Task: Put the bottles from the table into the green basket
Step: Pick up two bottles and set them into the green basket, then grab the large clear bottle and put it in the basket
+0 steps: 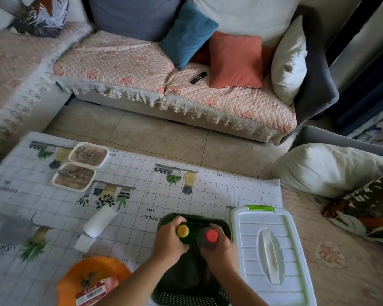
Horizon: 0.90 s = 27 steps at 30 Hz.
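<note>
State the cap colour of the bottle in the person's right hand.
Red cap, clearest in the head view.

Two bottles show over the dark green perforated plastic basket (217,223) at the tabletop's near edge: one with a yellow cap with a red centre (183,231), one with a red cap (211,236). Two hands are in view, the left hand (169,240) and the right hand (220,250). Two cream rectangular trays (89,154) (74,177) sit toward the far left corner. One white cylindrical roll (100,220), one orange bowl (93,277) and one white lidded plastic box (272,250) complete the count.
</note>
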Tool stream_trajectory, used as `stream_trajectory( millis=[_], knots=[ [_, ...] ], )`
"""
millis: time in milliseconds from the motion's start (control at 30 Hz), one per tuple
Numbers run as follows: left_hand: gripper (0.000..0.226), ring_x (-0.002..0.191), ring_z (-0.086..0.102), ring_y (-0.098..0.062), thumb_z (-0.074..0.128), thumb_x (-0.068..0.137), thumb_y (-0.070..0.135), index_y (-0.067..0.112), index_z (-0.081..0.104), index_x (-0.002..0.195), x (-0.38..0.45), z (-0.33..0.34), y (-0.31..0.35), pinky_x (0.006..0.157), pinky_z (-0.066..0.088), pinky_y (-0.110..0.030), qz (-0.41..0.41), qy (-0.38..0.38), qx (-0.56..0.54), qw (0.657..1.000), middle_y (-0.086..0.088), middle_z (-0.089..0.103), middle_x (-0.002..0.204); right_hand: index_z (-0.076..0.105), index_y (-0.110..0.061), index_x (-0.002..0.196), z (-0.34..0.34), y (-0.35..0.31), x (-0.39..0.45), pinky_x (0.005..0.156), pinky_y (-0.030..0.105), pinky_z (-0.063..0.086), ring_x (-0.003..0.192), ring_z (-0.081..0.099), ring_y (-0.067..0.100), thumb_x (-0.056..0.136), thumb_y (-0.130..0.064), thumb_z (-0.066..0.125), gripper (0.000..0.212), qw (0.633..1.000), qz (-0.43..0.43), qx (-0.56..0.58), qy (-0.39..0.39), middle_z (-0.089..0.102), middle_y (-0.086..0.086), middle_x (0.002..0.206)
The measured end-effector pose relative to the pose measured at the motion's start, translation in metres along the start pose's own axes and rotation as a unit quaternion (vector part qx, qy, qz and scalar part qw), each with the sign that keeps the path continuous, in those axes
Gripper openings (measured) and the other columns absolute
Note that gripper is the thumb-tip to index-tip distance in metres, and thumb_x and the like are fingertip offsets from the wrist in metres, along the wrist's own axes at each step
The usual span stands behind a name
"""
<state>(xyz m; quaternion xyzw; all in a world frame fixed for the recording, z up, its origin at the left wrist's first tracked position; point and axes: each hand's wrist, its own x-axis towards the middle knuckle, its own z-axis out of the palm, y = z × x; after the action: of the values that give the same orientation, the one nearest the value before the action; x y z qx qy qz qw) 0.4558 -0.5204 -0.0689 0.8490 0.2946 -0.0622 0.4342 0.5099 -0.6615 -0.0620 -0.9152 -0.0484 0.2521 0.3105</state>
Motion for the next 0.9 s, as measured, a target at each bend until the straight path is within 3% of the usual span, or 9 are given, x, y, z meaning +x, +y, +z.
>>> stream_trajectory(
  millis=[100,267,333,500,633,700,767,900],
  knots=[
    [0.063,0.112,0.06,-0.018,0.085,0.065,0.008,0.022,0.058,0.12,0.002,0.001,0.001,0.092,0.055,-0.031,-0.012,-0.014,-0.004,1.0,0.002,0.066,0.117,0.049,-0.031,0.129,-0.001,-0.003,0.0,0.082,0.035,0.053,0.094,0.062,0.019,0.079,-0.023,0.072,0.056,1.0,0.016,0.0,-0.005,0.069,-0.002,0.106],
    [0.083,0.132,0.046,-0.025,0.082,0.068,0.005,0.02,0.043,0.14,0.003,-0.007,0.004,0.107,0.043,-0.04,-0.045,-0.043,-0.012,0.998,-0.002,0.053,0.138,0.035,-0.023,0.135,-0.006,-0.011,-0.005,0.084,0.036,0.052,0.098,0.06,0.022,0.076,-0.022,0.074,0.07,0.997,0.068,0.012,-0.037,0.065,0.004,0.112],
    [0.078,0.132,0.047,-0.025,0.08,0.071,0.003,0.018,0.044,0.138,0.0,-0.013,0.005,0.108,0.042,-0.039,-0.047,-0.027,-0.002,0.999,-0.004,0.053,0.138,0.03,-0.021,0.137,-0.007,-0.015,-0.011,0.087,0.038,0.052,0.103,0.058,0.027,0.074,-0.019,0.074,0.077,0.995,0.09,0.007,-0.046,0.062,0.007,0.115],
    [0.041,0.112,0.059,-0.017,0.063,0.081,-0.007,0.018,0.059,0.112,-0.019,-0.038,0.006,0.094,0.053,-0.029,-0.059,-0.03,0.024,0.997,-0.002,0.063,0.119,0.033,-0.014,0.129,-0.016,-0.024,-0.039,0.09,0.041,0.05,0.098,0.054,0.025,0.074,-0.009,0.069,0.065,0.989,0.139,0.047,-0.031,0.055,0.005,0.104],
    [0.037,0.092,0.059,-0.007,0.059,0.081,-0.009,0.025,0.057,0.095,-0.037,-0.074,0.007,0.067,0.05,-0.017,-0.069,-0.008,0.039,0.997,0.005,0.061,0.105,0.048,-0.016,0.102,-0.029,-0.036,-0.066,0.084,0.04,0.048,0.086,0.054,0.024,0.071,-0.007,0.069,0.038,0.976,0.176,0.109,0.067,0.058,0.004,0.092],
    [0.036,0.084,0.06,-0.006,0.06,0.081,-0.006,0.025,0.056,0.097,-0.047,-0.098,0.006,0.066,0.055,-0.023,-0.079,0.013,0.034,0.996,0.005,0.061,0.101,0.048,-0.021,0.086,-0.035,-0.049,-0.082,0.076,0.038,0.046,0.078,0.055,0.025,0.066,-0.004,0.069,0.034,0.973,0.141,0.144,0.115,0.058,0.006,0.082],
    [0.041,0.082,0.063,-0.009,0.061,0.08,-0.005,0.024,0.057,0.109,-0.06,-0.124,0.004,0.063,0.058,-0.026,-0.088,0.045,0.01,0.995,0.006,0.062,0.102,0.048,-0.022,0.084,-0.039,-0.066,-0.098,0.072,0.034,0.04,0.074,0.055,0.025,0.065,-0.002,0.069,0.035,0.976,0.074,0.163,0.124,0.057,0.003,0.077],
    [0.055,0.102,0.061,-0.014,0.072,0.079,0.011,0.024,0.049,0.129,-0.092,-0.178,-0.006,0.069,0.052,-0.019,-0.045,0.136,0.007,0.99,0.001,0.061,0.124,0.05,-0.025,0.092,-0.036,-0.101,-0.116,0.063,0.023,0.04,0.078,0.054,0.011,0.071,-0.01,0.072,0.034,0.994,-0.059,0.077,0.048,0.053,-0.009,0.087]
  ],
)
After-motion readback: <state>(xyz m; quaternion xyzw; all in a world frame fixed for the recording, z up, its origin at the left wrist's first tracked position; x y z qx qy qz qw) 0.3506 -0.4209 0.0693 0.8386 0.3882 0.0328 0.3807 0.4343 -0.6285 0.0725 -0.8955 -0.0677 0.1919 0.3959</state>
